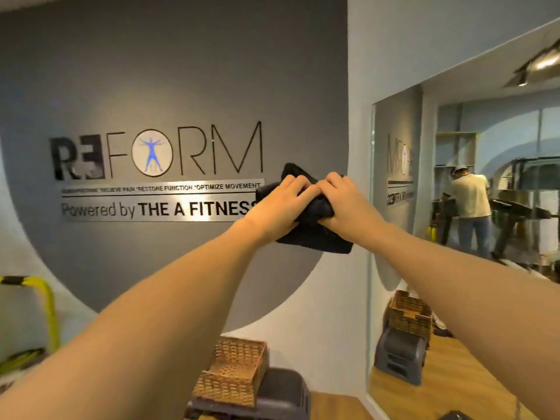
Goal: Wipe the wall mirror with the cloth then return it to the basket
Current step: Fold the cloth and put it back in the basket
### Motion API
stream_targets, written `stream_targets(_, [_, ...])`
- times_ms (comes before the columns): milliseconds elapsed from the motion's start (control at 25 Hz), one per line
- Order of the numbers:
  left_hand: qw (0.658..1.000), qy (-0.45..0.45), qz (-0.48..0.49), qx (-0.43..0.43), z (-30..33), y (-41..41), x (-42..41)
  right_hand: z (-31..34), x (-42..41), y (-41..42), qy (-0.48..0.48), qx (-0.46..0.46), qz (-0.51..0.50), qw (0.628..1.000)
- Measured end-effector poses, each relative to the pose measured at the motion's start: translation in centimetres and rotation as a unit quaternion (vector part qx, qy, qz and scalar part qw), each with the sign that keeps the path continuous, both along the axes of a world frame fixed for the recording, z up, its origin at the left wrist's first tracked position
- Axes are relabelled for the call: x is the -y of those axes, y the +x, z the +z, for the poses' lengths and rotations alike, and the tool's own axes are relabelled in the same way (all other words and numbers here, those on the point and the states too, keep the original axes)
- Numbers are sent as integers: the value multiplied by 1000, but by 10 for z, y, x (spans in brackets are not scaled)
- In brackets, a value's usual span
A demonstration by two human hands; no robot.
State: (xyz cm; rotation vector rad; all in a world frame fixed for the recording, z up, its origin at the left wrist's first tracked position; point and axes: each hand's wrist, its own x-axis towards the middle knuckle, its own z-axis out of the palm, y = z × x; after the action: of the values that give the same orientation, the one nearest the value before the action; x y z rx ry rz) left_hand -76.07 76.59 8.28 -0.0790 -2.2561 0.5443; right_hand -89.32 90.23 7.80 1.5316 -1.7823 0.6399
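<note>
Just left of the wall mirror (472, 177) we hold the cloth (309, 216) up in both hands — a dark, bunched wad, still off the glass. Our left hand (280, 204) curls over its left side and our right hand (342, 204) clamps its right side, fingers of both wrapped tight into the fabric. The mirror lies to the right of the cloth, so the right hand is the nearer one to carry it across. Well below the mirror's left edge sits the basket (233, 371) — wicker, on a dark stand. We judge the wiping has not begun, since the cloth hangs before the grey wall.
</note>
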Motion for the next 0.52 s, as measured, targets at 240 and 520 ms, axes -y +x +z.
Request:
stream_targets(240, [996, 23, 79, 23, -25, 136, 168, -24, 191, 111, 29, 9, 82, 996])
stream_targets(520, [991, 74, 89, 60, -68, 148, 318, -69, 349, 119, 52, 58, 101, 992])
